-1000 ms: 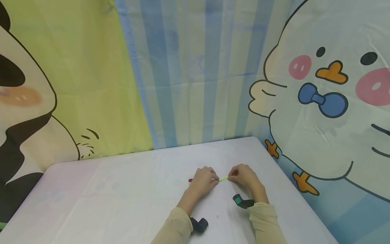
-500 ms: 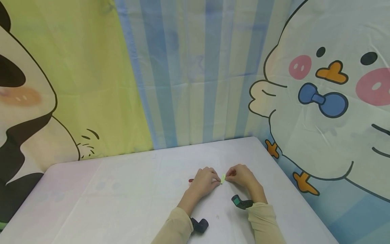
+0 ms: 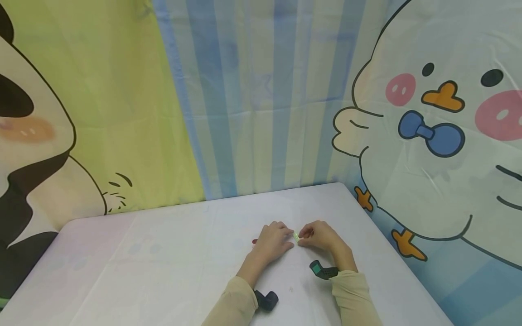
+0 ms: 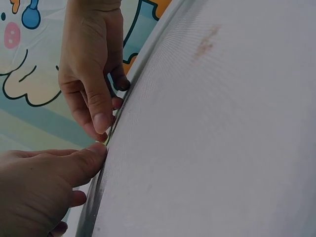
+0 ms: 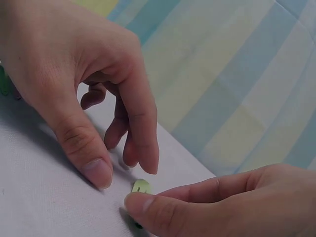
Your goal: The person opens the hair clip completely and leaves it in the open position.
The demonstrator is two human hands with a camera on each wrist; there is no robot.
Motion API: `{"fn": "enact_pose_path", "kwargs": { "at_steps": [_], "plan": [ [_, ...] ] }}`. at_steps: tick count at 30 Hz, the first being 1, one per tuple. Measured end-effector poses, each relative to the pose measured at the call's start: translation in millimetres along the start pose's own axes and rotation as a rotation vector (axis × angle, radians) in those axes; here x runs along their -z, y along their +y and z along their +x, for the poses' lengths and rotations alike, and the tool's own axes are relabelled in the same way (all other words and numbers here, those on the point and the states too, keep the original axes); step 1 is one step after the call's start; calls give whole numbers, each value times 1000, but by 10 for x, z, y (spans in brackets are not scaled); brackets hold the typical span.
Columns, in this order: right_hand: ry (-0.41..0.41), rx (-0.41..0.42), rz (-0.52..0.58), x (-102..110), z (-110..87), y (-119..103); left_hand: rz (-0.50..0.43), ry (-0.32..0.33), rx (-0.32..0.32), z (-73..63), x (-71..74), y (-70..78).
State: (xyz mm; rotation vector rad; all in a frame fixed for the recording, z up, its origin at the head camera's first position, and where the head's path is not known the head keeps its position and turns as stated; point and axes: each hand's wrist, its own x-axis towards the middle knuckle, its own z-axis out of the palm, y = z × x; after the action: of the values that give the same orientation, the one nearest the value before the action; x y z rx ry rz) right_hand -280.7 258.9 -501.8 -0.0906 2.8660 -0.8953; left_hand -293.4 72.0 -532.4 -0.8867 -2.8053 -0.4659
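A small light-green hair clip (image 3: 296, 236) is between the two hands, low over the white table. My right hand (image 3: 324, 236) pinches it; in the right wrist view the thumb lies across the clip (image 5: 142, 185), covering its lower part. My left hand (image 3: 271, 241) is just to the left, thumb and index finger parted near the clip's free end and holding nothing. In the left wrist view, the fingertips of the left hand (image 4: 54, 180) and right hand (image 4: 91, 69) nearly meet, mostly hiding the clip.
A small red piece (image 3: 254, 241) peeks out beyond the left hand on the white table (image 3: 171, 262). Green and dark bits (image 5: 5, 81) show at the left edge of the right wrist view. Printed curtains (image 3: 261, 113) stand behind the table's far edge.
The clip first lay stretched between both hands, then was turned more upright. The right hand has come left, closer to the left hand, whose thumb and index finger have parted from the clip.
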Motion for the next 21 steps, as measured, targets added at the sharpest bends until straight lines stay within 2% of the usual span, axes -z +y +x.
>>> {"fn": "enact_pose_path", "kwargs": {
  "at_steps": [9, 21],
  "plan": [
    [-3, 15, 4, -13, 9, 18, -11, 8, -10, -13, 13, 4],
    [4, 24, -26, -17, 28, 23, 6, 50, -10, -15, 3, 3]
  ]
}}
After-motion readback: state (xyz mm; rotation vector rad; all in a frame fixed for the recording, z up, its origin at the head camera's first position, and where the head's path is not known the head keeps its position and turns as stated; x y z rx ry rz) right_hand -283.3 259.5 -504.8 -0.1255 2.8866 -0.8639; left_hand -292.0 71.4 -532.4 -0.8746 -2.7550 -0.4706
